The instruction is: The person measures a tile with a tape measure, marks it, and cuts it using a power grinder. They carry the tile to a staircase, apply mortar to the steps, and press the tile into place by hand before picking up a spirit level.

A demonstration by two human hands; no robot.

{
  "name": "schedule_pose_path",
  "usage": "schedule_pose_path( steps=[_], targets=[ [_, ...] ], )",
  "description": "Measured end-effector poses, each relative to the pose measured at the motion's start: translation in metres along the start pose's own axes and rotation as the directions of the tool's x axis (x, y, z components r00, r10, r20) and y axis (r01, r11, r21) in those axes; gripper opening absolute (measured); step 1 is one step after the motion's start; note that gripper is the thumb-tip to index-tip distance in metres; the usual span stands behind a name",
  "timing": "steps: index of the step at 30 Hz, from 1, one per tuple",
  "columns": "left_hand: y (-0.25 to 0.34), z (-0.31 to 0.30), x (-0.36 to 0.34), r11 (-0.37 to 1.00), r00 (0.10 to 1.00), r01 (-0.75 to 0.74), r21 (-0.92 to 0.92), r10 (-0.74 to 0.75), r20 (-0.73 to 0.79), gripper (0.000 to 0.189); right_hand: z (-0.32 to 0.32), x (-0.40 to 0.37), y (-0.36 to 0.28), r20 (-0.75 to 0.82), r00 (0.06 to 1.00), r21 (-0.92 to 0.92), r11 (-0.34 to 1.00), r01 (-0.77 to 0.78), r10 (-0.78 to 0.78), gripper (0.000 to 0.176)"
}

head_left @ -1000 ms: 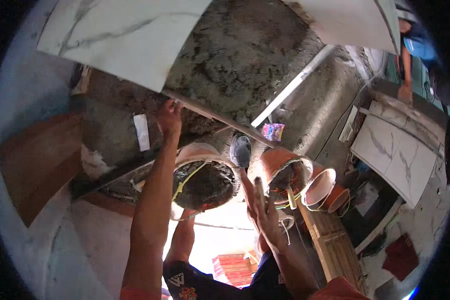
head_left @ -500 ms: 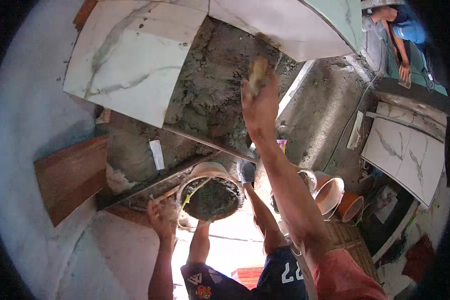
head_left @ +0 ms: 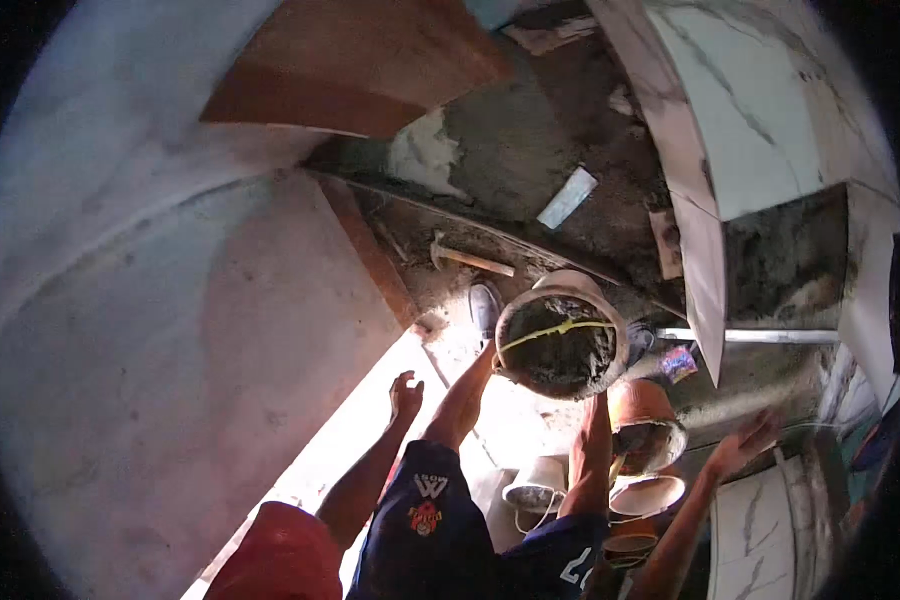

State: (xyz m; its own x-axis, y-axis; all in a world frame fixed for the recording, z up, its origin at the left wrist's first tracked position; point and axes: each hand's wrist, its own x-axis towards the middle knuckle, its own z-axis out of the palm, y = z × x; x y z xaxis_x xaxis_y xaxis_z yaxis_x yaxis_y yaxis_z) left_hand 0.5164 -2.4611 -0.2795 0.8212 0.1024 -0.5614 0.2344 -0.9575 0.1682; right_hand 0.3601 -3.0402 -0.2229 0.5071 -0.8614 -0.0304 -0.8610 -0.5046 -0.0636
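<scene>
My left hand (head_left: 406, 397) hangs over the bright floor beside my knee, fingers apart and nothing in it. Out to the right, my right hand (head_left: 748, 443) is stretched out and a little blurred, with no object visible in it. Between my feet stands a bucket (head_left: 617, 350) of grey mortar (head_left: 560, 358), a yellow strip lying across its top. A hammer (head_left: 475, 262) with a wooden handle lies on the ground beyond my shoe (head_left: 485, 308). Marble-patterned tiles (head_left: 740, 110) are at the upper right, next to rough mortar (head_left: 785, 255).
More buckets (head_left: 645, 405) stand to the right of my leg. A brown board (head_left: 360, 70) is at the top, a white strip (head_left: 567, 197) lies on the rough floor, and a metal bar (head_left: 760, 336) lies at the right. Other tiles (head_left: 755, 530) are at the lower right.
The view has swung left, so the tiles sit further right. My right hand has come down from the mortar bed to the right side; the yellowish thing at it no longer shows.
</scene>
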Motion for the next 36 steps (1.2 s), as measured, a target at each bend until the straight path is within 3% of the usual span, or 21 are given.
schedule_pose_path(
  steps=[1,2,3,4,5,6,8,9,10,11,12,14,16,18,20,23,25,27,29,32,36],
  targets=[
    [0.008,0.008,0.018,0.995,0.995,0.088,0.044,-0.091,0.050,0.031,-0.004,-0.042,0.002,0.040,0.999,0.056,0.998,-0.024,0.021,0.042],
    [0.011,0.019,0.044,0.991,0.986,0.123,-0.047,-0.116,0.122,0.029,0.014,-0.089,0.061,0.332,0.920,-0.240,0.962,-0.131,0.208,0.041],
    [-0.016,0.047,0.071,0.987,0.990,-0.126,-0.104,0.132,0.058,0.030,0.030,-0.144,0.124,0.292,0.945,-0.240,0.945,0.222,-0.148,0.036],
    [0.006,0.050,0.098,0.995,0.989,0.006,-0.099,0.009,0.150,0.028,-0.014,-0.135,0.022,0.585,0.764,-0.177,0.962,-0.206,0.271,0.026],
    [0.004,0.065,0.124,0.982,0.983,-0.169,-0.083,0.174,0.063,0.026,-0.024,-0.158,-0.018,0.568,0.752,-0.051,0.927,-0.372,0.334,0.022],
    [0.026,0.064,0.148,0.996,0.993,-0.090,-0.005,0.090,0.077,0.021,-0.027,-0.171,-0.038,0.561,0.727,0.077,0.849,-0.522,0.396,0.019],
    [0.020,0.090,0.194,0.973,0.993,-0.110,-0.203,0.116,0.014,0.014,-0.026,-0.188,-0.049,0.615,0.735,0.039,0.920,-0.390,0.285,0.020],
    [0.023,0.096,0.216,0.966,0.994,-0.075,-0.246,0.091,0.056,0.012,-0.017,-0.184,-0.045,0.708,0.581,-0.018,0.833,-0.553,0.401,0.022],
    [0.018,0.098,0.240,0.982,0.974,-0.169,-0.078,0.179,0.140,0.015,-0.016,-0.182,-0.048,0.711,0.569,-0.052,0.838,-0.543,0.413,0.022],
    [0.004,0.097,0.257,0.958,0.936,-0.275,0.082,0.248,0.250,0.018,-0.018,-0.180,-0.054,0.683,0.669,0.022,0.906,-0.422,0.294,0.022],
    [-0.006,0.098,0.275,0.981,0.954,-0.193,-0.032,0.195,0.229,0.018,-0.013,-0.178,-0.062,0.637,0.754,0.107,0.950,-0.294,0.162,0.023],
    [-0.017,0.089,0.291,0.984,0.966,-0.108,-0.143,0.138,0.219,0.018,-0.013,-0.172,-0.084,0.704,0.698,0.148,0.934,-0.326,0.132,0.023],
    [-0.019,0.066,0.299,0.915,0.945,-0.243,0.323,0.148,0.292,0.018,-0.008,-0.174,-0.090,0.827,0.549,0.138,0.904,-0.405,0.119,0.025],
    [-0.039,0.063,0.291,0.887,0.914,-0.318,0.335,0.193,0.356,0.017,-0.010,-0.181,-0.099,0.848,0.523,0.137,0.920,-0.368,0.083,0.025],
    [-0.034,0.087,0.280,0.957,0.954,-0.283,-0.063,0.274,-0.122,0.012,-0.009,-0.176,-0.107,0.844,0.536,0.143,0.951,-0.273,0.027,0.025],
    [0.096,0.047,0.238,0.927,0.979,-0.189,-0.324,0.151,-0.140,0.015,-0.010,-0.167,-0.121,0.844,0.524,0.070,0.945,-0.320,0.115,0.025],
    [0.158,0.038,0.213,0.753,0.887,-0.462,-0.468,0.397,-0.237,0.020,-0.016,-0.173,-0.120,0.865,0.468,0.007,0.928,-0.371,0.181,0.026],
    [0.217,0.042,0.207,0.687,0.822,-0.567,-0.455,0.509,-0.257,0.016,-0.010,-0.180,-0.117,0.837,0.544,0.112,0.956,-0.271,0.057,0.027],
    [0.271,0.047,0.210,0.687,0.718,-0.696,-0.210,0.657,-0.231,0.021,-0.012,-0.182,-0.124,0.827,0.559,0.115,0.954,-0.276,0.062,0.027],
    [0.315,0.080,0.229,0.717,0.757,-0.652,-0.246,0.635,-0.156,0.025,-0.011,-0.192,-0.118,0.809,0.582,0.109,0.954,-0.278,0.077,0.029],
    [0.360,0.083,0.275,0.674,0.668,-0.734,-0.077,0.698,-0.257,0.030,-0.013,-0.184,-0.115,0.804,0.587,0.156,0.920,-0.360,0.094,0.031]
  ],
)
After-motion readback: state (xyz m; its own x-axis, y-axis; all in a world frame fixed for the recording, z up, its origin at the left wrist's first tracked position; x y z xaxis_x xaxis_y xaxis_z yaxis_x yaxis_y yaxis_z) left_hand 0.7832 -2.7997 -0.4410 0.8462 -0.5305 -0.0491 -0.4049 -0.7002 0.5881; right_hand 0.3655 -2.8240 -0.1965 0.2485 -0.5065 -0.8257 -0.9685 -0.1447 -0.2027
